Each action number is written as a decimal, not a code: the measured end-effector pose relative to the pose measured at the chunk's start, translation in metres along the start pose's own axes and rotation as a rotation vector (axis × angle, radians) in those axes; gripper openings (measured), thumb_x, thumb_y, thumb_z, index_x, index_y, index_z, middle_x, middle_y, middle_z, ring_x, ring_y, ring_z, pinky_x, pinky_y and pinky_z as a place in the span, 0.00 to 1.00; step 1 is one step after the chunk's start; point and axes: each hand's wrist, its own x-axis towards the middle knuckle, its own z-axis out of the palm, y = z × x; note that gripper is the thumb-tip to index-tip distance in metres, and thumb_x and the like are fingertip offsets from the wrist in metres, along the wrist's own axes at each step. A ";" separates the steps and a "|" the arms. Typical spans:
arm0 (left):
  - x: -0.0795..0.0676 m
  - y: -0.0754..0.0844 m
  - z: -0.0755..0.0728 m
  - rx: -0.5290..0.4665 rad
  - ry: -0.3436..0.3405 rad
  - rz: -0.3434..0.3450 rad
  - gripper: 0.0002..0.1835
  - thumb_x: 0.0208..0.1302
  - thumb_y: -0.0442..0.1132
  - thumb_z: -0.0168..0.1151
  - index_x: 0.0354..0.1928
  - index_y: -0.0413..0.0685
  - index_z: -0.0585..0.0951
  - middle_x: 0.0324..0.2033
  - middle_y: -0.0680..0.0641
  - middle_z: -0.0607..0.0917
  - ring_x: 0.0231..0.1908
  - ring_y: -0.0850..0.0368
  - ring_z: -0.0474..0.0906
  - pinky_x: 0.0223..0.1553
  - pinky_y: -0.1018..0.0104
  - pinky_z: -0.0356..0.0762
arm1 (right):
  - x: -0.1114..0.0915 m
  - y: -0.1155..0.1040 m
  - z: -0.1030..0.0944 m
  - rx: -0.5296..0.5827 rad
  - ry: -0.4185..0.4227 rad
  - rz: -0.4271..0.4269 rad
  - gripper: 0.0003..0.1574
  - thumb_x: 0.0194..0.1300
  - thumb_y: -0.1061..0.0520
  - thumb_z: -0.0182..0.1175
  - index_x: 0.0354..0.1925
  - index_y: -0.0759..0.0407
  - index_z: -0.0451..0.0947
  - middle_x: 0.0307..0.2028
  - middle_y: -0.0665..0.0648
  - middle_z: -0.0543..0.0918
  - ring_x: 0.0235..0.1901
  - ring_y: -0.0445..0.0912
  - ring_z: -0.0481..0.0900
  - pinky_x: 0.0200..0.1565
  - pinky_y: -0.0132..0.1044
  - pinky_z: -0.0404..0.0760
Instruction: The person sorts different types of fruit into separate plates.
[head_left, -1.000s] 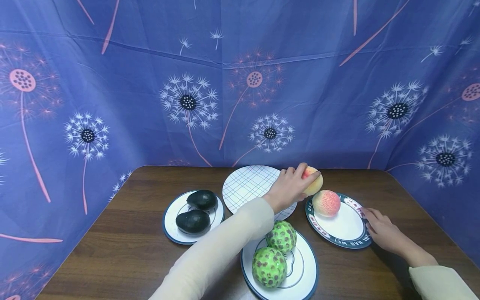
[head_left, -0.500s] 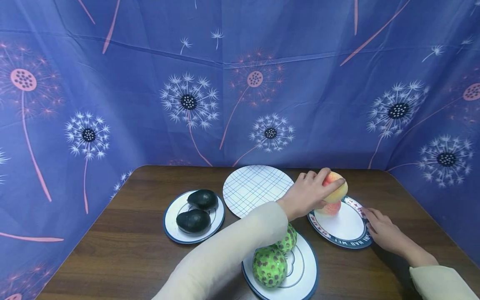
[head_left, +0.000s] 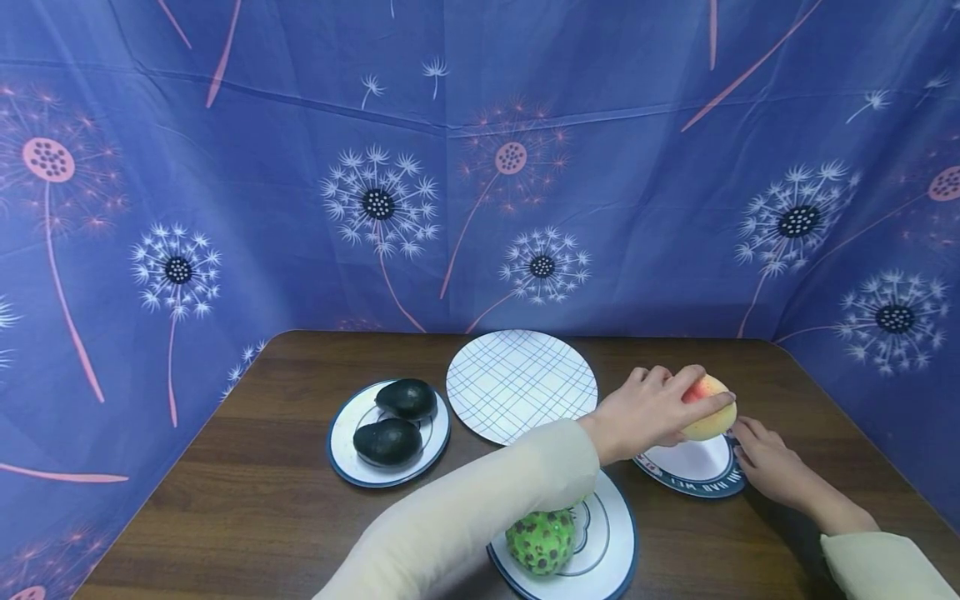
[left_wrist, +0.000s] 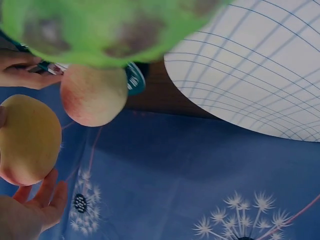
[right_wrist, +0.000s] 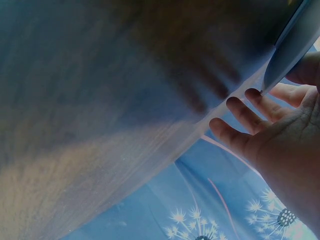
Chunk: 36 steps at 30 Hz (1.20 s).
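My left hand (head_left: 651, 412) grips a yellow and red peach (head_left: 714, 410), raised over the right-hand plate (head_left: 693, 468) with a dark lettered rim. In the left wrist view, fingers and thumb hold this peach from opposite sides. A second, pinker peach (left_wrist: 94, 95) shows there beside the plate's rim; the left hand hides it in the head view. My right hand (head_left: 776, 468) is at the plate's right edge. In the right wrist view, that rim (right_wrist: 290, 50) runs between thumb and fingers, which pinch it.
Two dark avocados (head_left: 387, 442) lie on a blue-rimmed plate (head_left: 345, 454) at left. A checked white plate (head_left: 517, 383) stands at the back. In front, a green spotted ball (head_left: 540, 542) sits on another plate (head_left: 603, 558), partly under the left sleeve. A blue dandelion cloth (head_left: 465, 167) hangs behind.
My left hand has carried the peach rightward from beside the checked plate to over the right-hand plate, covering the pinker peach. The left sleeve now hides one green ball. The right hand has stayed put.
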 end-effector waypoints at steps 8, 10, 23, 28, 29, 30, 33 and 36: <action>-0.001 0.010 0.003 -0.047 -0.035 0.078 0.42 0.56 0.60 0.57 0.68 0.75 0.47 0.67 0.54 0.54 0.58 0.59 0.66 0.60 0.67 0.62 | -0.001 0.001 0.001 0.020 0.009 0.003 0.32 0.59 0.64 0.51 0.58 0.80 0.56 0.51 0.81 0.60 0.48 0.76 0.61 0.44 0.70 0.64; -0.001 0.012 0.004 -0.062 -0.059 0.090 0.42 0.55 0.60 0.57 0.68 0.75 0.47 0.67 0.54 0.53 0.59 0.58 0.65 0.62 0.67 0.60 | -0.001 0.001 0.001 0.021 0.009 0.011 0.31 0.60 0.63 0.51 0.57 0.80 0.57 0.51 0.81 0.60 0.48 0.76 0.60 0.44 0.70 0.64; 0.003 0.025 0.017 -0.064 -0.193 0.101 0.42 0.55 0.59 0.58 0.68 0.77 0.47 0.67 0.57 0.54 0.60 0.58 0.62 0.61 0.67 0.64 | -0.001 0.001 0.001 0.023 0.021 -0.006 0.33 0.61 0.61 0.52 0.60 0.76 0.56 0.52 0.80 0.61 0.49 0.76 0.61 0.42 0.72 0.63; 0.002 0.026 0.022 -0.046 -0.197 0.110 0.40 0.57 0.58 0.57 0.68 0.77 0.48 0.66 0.57 0.56 0.58 0.61 0.65 0.59 0.68 0.66 | -0.001 0.000 0.001 0.004 0.022 -0.018 0.31 0.60 0.64 0.52 0.58 0.79 0.57 0.51 0.80 0.62 0.49 0.75 0.62 0.43 0.70 0.66; 0.001 0.026 0.023 -0.047 -0.198 0.109 0.40 0.57 0.57 0.57 0.68 0.76 0.48 0.65 0.57 0.57 0.57 0.62 0.65 0.59 0.67 0.66 | -0.001 0.000 0.001 0.004 0.021 -0.018 0.32 0.60 0.64 0.52 0.58 0.79 0.57 0.51 0.80 0.62 0.48 0.75 0.62 0.43 0.69 0.66; 0.001 0.026 0.023 -0.049 -0.200 0.111 0.40 0.57 0.57 0.56 0.68 0.76 0.48 0.65 0.57 0.57 0.57 0.62 0.66 0.59 0.67 0.66 | 0.000 0.000 0.001 0.005 0.019 -0.018 0.32 0.60 0.64 0.51 0.58 0.79 0.57 0.51 0.80 0.62 0.48 0.75 0.62 0.43 0.69 0.66; 0.001 0.026 0.025 -0.047 -0.201 0.111 0.40 0.58 0.56 0.57 0.68 0.76 0.47 0.65 0.57 0.57 0.56 0.63 0.67 0.60 0.66 0.65 | 0.000 0.001 0.001 0.009 0.012 -0.008 0.32 0.60 0.64 0.51 0.59 0.79 0.56 0.52 0.80 0.61 0.49 0.75 0.61 0.44 0.69 0.65; 0.001 0.027 0.026 -0.032 -0.199 0.117 0.40 0.58 0.54 0.57 0.68 0.75 0.47 0.65 0.57 0.58 0.55 0.63 0.68 0.59 0.66 0.66 | 0.001 0.001 0.002 0.010 0.003 -0.002 0.33 0.60 0.64 0.52 0.59 0.79 0.55 0.52 0.80 0.60 0.49 0.75 0.61 0.44 0.69 0.65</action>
